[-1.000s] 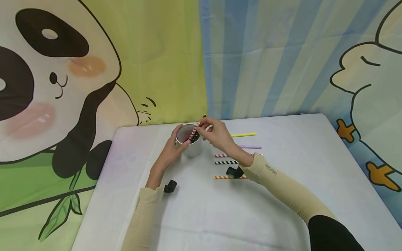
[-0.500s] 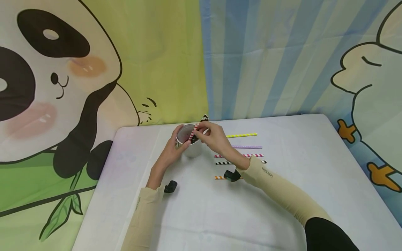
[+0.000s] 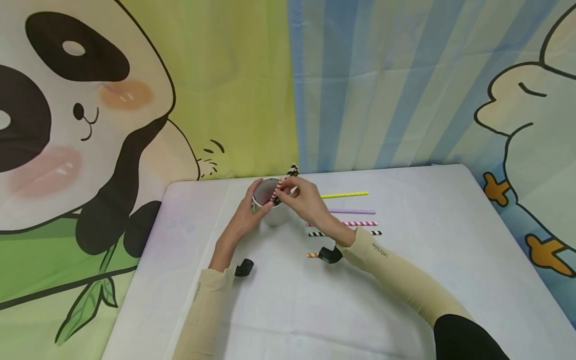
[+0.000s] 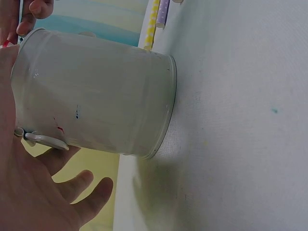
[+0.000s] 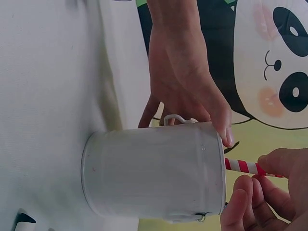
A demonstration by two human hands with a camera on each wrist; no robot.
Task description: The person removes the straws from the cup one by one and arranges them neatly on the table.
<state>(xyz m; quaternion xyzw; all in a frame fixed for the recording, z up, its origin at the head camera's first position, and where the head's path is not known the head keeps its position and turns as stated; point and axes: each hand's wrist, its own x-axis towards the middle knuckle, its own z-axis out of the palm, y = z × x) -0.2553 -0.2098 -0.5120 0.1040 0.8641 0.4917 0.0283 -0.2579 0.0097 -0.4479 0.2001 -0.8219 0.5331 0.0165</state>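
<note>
A white metal pail [image 3: 275,218] with small side handles stands upright near the table's back edge. My left hand [image 3: 245,215] grips its left side, thumb over the rim, other fingers along the far side. With thumb and fingertips, my right hand [image 3: 309,200] pinches a red-and-white striped straw [image 5: 240,166] whose lower end is inside the pail. Something patterned black and white [image 3: 293,170] shows past my right fingers; its lower part is hidden. Dark patterned contents also show inside the pail, too small to make out.
Right of the pail lie several paper straws in a column: yellow [image 3: 346,195], purple [image 3: 355,211], pink striped [image 3: 363,223], black striped [image 3: 377,233] and orange striped [image 3: 312,255]. My right forearm covers parts of them. A printed curtain [image 3: 252,90] hangs behind the white table [image 3: 288,310].
My right hand has shifted slightly left and down along the red-and-white straw, uncovering more of the black-and-white thing behind it. The left hand and the pail have stayed put.
</note>
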